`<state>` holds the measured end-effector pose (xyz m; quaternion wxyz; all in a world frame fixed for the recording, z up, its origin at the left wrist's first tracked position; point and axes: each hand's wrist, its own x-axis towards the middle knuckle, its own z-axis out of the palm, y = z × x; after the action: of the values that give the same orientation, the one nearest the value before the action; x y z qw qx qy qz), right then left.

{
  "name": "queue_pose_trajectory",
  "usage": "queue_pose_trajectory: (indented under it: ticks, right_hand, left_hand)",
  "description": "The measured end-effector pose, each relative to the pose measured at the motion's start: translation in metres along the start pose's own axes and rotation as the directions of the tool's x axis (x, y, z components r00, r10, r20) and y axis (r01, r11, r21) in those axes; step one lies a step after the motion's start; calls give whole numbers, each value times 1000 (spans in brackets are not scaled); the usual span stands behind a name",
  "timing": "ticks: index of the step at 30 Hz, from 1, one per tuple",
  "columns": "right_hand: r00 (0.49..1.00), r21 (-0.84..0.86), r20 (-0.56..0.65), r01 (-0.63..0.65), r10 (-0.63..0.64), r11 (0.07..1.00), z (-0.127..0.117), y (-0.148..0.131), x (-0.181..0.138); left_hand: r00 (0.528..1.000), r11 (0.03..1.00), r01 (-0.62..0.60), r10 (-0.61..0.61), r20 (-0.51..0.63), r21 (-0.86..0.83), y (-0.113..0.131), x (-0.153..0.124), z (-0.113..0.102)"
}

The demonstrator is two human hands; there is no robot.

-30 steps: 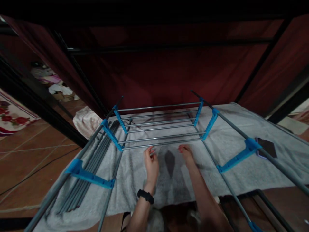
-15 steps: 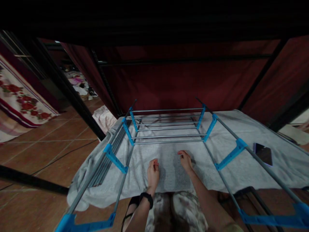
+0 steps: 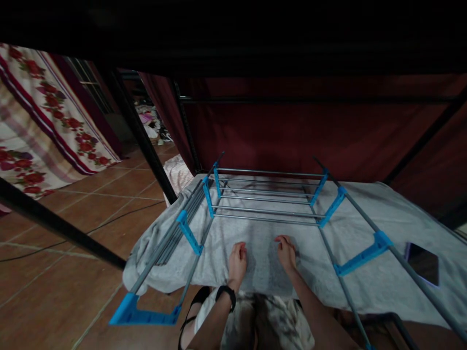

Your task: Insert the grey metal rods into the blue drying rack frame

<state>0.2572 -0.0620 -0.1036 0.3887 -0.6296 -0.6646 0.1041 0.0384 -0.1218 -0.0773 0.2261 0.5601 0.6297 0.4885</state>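
My left hand (image 3: 238, 261) hovers over or rests on the grey blanket (image 3: 260, 272), fingers curled together, with no object visible in it. A dark watch or band is around that wrist. To its right is my right hand (image 3: 286, 252), also loosely closed and apparently holding nothing. Both hands lie between the two long sides of a partly assembled rack (image 3: 268, 212). Its grey tubes join blue plastic brackets (image 3: 188, 233), and several crossbars span the far end. A blue bracket (image 3: 363, 253) joins the two right-hand rails.
Several loose grey tubes (image 3: 178, 233) lie along the left rail. A phone (image 3: 422, 263) lies on the blanket at right. Black bed-frame posts (image 3: 144, 136) stand at left, and a dark red curtain (image 3: 292, 136) hangs behind. A cable (image 3: 105, 226) crosses the tiled floor.
The view has turned leftward, so the rack and phone appear farther right. My hands keep nearly the same pose, with the right hand's fingers slightly more curled.
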Motion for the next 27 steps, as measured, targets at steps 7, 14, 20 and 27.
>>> queue_pose_trajectory:
  ticks: [7,14,20,27]
  right_hand:
    - [998,-72,11,56,-55,996,-1,-1,-2]
    - [999,-162,23,52,-49,985,-2,-7,-3]
    - [994,-157,12,106,-105,982,1,-2,-5]
    - [987,-129,9,159,-159,979,-1,0,-8]
  left_hand:
    - [1000,1000,6,-6,3,28,9,0,-1]
    - [998,998,56,-56,-7,35,24,0,-5]
    - [1000,999,21,-20,-7,45,103,44,-17]
    - [866,821,-465,500,-25,331,323,185,-105]
